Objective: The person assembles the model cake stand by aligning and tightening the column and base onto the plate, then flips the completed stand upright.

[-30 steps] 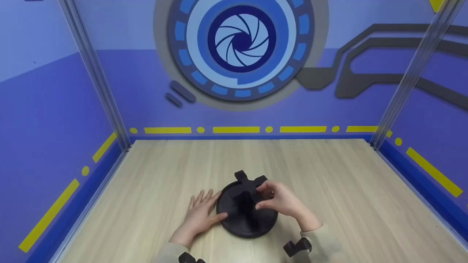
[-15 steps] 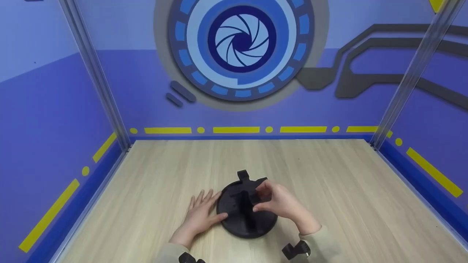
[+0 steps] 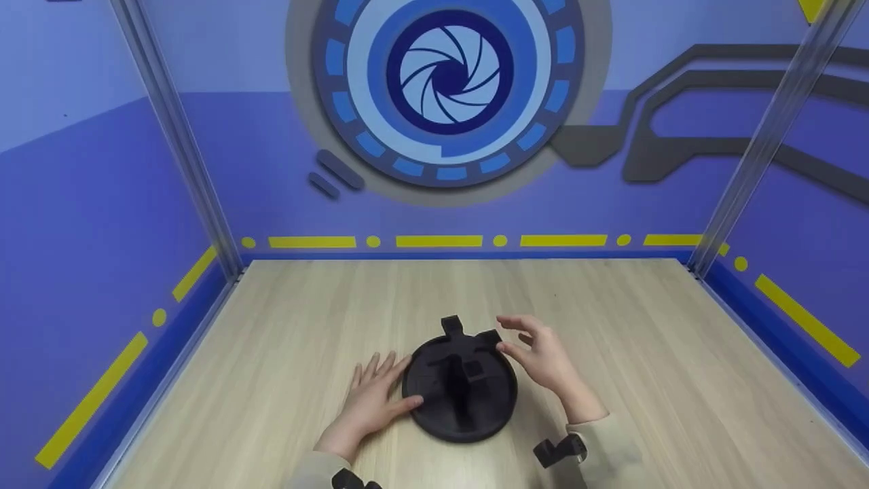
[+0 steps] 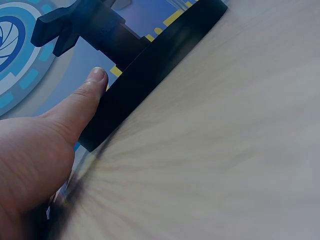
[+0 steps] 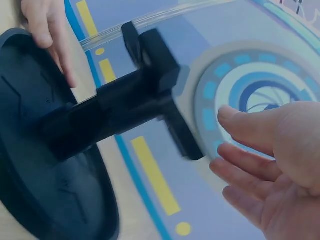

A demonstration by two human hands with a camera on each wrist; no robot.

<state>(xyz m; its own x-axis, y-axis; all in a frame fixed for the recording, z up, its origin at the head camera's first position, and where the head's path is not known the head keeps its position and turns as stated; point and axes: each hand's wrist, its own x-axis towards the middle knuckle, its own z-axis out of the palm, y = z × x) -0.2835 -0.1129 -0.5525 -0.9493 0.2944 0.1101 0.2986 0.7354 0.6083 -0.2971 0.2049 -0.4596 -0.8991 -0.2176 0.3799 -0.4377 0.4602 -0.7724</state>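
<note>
A black stand has a round, rimmed base (image 3: 431, 418) flat on the table. From the base's middle rises a thick post (image 5: 117, 107), topped by a head with several stubby prongs (image 5: 182, 132). My left hand (image 3: 372, 402) rests at the base's left edge, thumb over the rim and the other fingers spread along the side. In the left wrist view the left thumb (image 4: 82, 102) lies against the base's side. To the right of the pronged head, my right hand (image 3: 548, 358) holds nothing; its fingers are loosely bent, thumb tip close to one prong in the head view.
The stand is on a light wooden table (image 3: 305, 305). Blue printed panels (image 3: 237, 170) with yellow dashes enclose the table at the back and both sides, with metal corner posts (image 3: 178, 136) between them.
My right hand has let go of the stand's pronged head and drawn away to the right, fingers opening. The head has turned slightly, its far prong shifting right. My left hand stays put.
</note>
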